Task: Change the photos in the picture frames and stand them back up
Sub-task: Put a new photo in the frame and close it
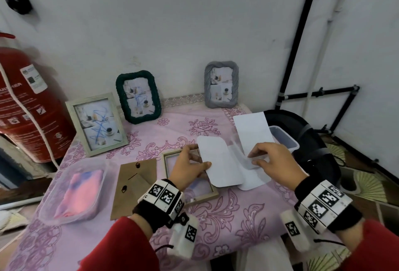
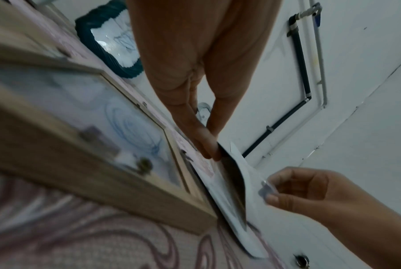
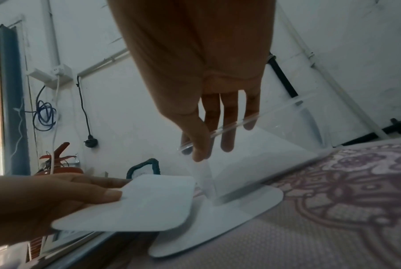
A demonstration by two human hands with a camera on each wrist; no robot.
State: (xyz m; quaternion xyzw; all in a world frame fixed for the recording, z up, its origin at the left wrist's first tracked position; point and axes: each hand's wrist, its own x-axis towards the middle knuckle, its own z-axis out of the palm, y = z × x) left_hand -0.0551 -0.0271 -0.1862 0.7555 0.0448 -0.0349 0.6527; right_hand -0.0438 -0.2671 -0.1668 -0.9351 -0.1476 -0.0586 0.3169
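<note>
My left hand (image 1: 197, 161) pinches the near edge of a white round-cornered photo sheet (image 1: 220, 162), blank side up, over an open wooden frame (image 1: 167, 164) lying flat on the table. In the left wrist view my left hand (image 2: 214, 152) grips that sheet (image 2: 231, 174) edge-on beside the frame (image 2: 56, 163). My right hand (image 1: 253, 158) pinches a clear pane (image 1: 238, 154), tilted above a second white sheet (image 1: 252, 181). The right wrist view shows thumb and fingers of my right hand (image 3: 208, 149) on the pane (image 3: 263, 138). A brown backing board (image 1: 133, 184) lies left of the frame.
Three frames stand at the back: light wood (image 1: 97, 126), green (image 1: 138, 97), grey (image 1: 221, 84). A white paper (image 1: 252, 130) lies by a clear tub (image 1: 282, 139). A lidded tub with pink cloth (image 1: 75, 191) sits front left, a fire extinguisher (image 1: 28, 102) beyond it.
</note>
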